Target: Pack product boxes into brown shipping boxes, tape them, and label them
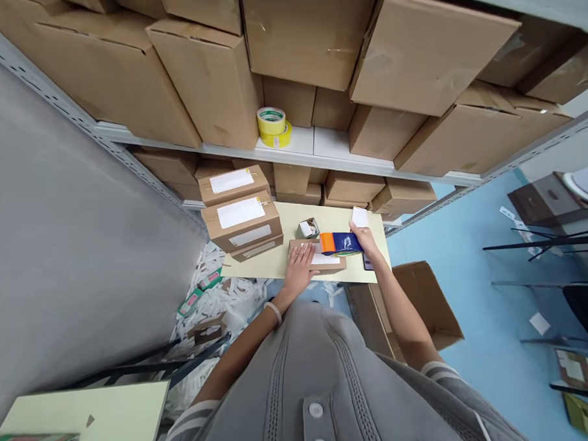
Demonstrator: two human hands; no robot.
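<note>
A small cardboard box (pixel 331 266) with a white label on top lies near the front edge of the pale table (pixel 294 214). My left hand (pixel 300 265) rests on its left end, fingers outstretched. In my right hand (pixel 364 239) is a blue and orange tape dispenser (pixel 345 243), held over the right part of that box; whether it touches the box I cannot tell. Just behind the box stands a small open box (pixel 308 228) with white pieces inside. A phone-like object (pixel 368 263) lies partly hidden under my right wrist.
Labelled boxes (pixel 243 219) are stacked at the table's left. Two yellow tape rolls (pixel 273 126) sit on the shelf (pixel 297 157), among large cartons. Below right, an open carton (pixel 424 298) stands on the floor. Paper scraps (pixel 232 302) cover the floor at left.
</note>
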